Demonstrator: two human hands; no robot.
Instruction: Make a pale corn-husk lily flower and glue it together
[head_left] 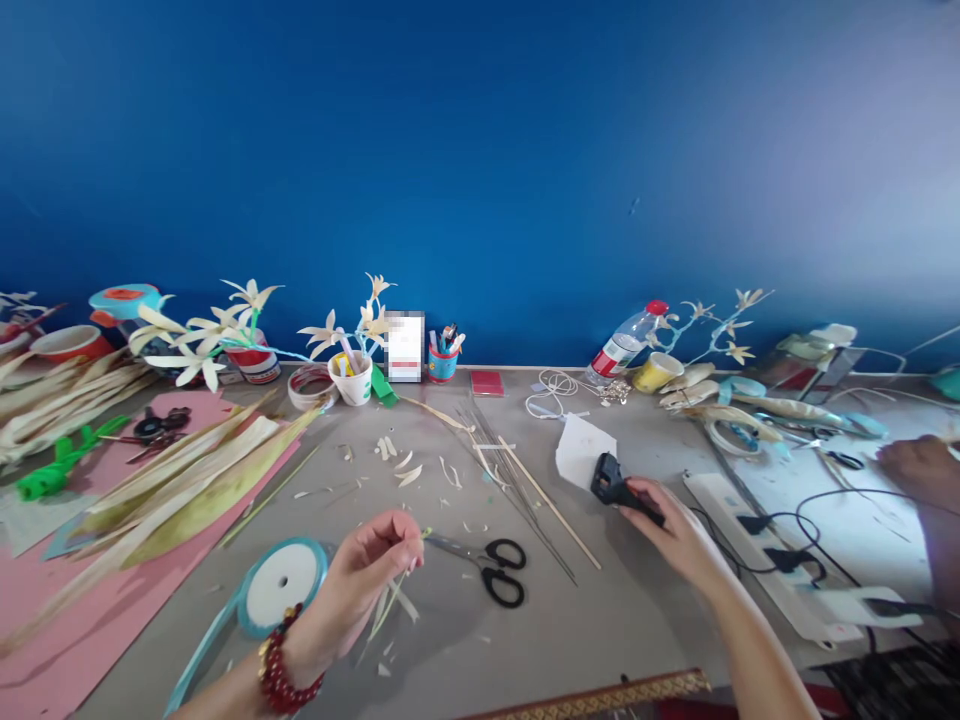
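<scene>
My left hand (375, 565), with a red beaded bracelet on its wrist, is closed in a pinch on a thin green stem (388, 608). The stem's lower part hangs below the fingers. Just right of the fingertips lie black-handled scissors (504, 572) on the table. My right hand (667, 525) grips the handle of a black glue gun (609, 480), whose front end is over a piece of white paper (583, 445). Left of my left wrist is a roll of light blue ribbon (283, 582). Cut pale scraps (409, 474) and thin wires (529, 505) are scattered on the table.
A power strip (765, 560) with black cords lies at right, near another person's hand (919, 465). Dried husks (195, 480) cover pink paper (97, 650) at left. Along the blue wall stand a flower-filled cup (351, 385), a pen holder (443, 364) and a plastic bottle (619, 347).
</scene>
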